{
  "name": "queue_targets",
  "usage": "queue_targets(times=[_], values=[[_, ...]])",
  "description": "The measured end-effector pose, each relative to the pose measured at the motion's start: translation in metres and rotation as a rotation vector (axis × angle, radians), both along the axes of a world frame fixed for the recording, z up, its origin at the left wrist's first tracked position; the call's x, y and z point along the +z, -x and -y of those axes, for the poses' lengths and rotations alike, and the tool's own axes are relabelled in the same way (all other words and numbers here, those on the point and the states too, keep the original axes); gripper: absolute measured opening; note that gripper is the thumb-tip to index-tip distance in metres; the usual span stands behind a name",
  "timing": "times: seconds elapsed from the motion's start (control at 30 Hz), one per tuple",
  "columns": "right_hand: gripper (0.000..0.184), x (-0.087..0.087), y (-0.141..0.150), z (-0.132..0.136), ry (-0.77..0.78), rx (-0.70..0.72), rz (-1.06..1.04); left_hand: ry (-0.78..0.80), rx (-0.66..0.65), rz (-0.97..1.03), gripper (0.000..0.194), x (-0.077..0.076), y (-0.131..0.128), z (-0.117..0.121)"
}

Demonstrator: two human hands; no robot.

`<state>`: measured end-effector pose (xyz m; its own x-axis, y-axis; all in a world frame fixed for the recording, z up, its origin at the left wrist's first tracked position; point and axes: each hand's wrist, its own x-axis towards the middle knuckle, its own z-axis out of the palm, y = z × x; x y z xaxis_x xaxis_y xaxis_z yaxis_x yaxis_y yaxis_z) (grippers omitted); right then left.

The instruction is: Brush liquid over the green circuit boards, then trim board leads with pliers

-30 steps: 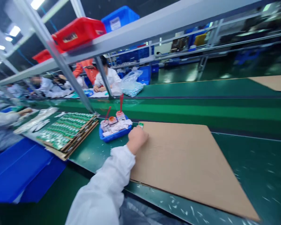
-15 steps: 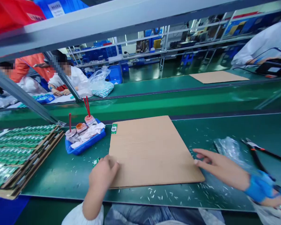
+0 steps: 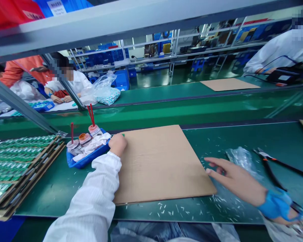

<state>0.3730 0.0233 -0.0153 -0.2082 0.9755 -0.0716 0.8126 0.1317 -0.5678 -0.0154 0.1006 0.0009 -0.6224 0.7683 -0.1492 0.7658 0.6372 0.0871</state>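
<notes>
A flat brown cardboard sheet (image 3: 161, 161) lies on the green bench in front of me. At its far left corner is my left hand (image 3: 118, 144), its fingers curled and mostly hidden behind its back. A sliver of a small green circuit board (image 3: 123, 135) shows at the fingertips. By the sheet's right edge I hold my right hand (image 3: 226, 176) with the fingers stretched and the thumb apart, nothing between them. Whether the thumb touches the cardboard I cannot tell.
Left of the sheet stands a blue tray (image 3: 87, 159) with jars, red sticks and tissue. Stacked boards of circuit boards (image 3: 12, 164) fill the far left. Cutting pliers (image 3: 270, 161) and a clear plastic bag (image 3: 241, 158) lie right. White clippings (image 3: 166, 208) litter the bench. Other people sit beyond.
My left hand has moved forward from the sheet's near left edge to the small circuit board at the far left corner. My right hand stays by the right edge.
</notes>
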Motion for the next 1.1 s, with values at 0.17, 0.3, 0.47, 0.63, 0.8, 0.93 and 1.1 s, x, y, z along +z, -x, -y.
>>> queue_targets(times=[0.17,0.3,0.47,0.63,0.8,0.93,1.1], values=[[0.056,0.002,-0.024,0.014,0.113,-0.097,-0.079,-0.044,-0.003,0.057,0.032,-0.005,0.015,-0.004],[0.063,0.005,-0.035,0.013,0.199,-0.178,-0.103,-0.134,-0.093,0.178,0.034,-0.001,0.022,0.003],[0.072,0.006,-0.035,0.009,0.289,-0.186,-0.135,-0.075,-0.073,0.313,0.031,-0.007,0.032,0.0],[0.073,0.004,-0.03,0.012,0.307,-0.167,-0.159,0.055,-0.059,0.225,0.032,-0.008,0.04,-0.004],[0.071,-0.002,-0.035,0.013,0.311,-0.183,-0.172,0.085,-0.07,0.043,0.038,-0.005,0.034,-0.002],[0.064,-0.007,-0.04,0.013,0.283,-0.16,-0.2,0.096,-0.062,-0.029,0.036,-0.007,0.029,0.003],[0.043,-0.018,-0.045,0.015,0.205,-0.135,-0.237,0.072,-0.063,-0.083,0.038,-0.006,0.024,0.002]])
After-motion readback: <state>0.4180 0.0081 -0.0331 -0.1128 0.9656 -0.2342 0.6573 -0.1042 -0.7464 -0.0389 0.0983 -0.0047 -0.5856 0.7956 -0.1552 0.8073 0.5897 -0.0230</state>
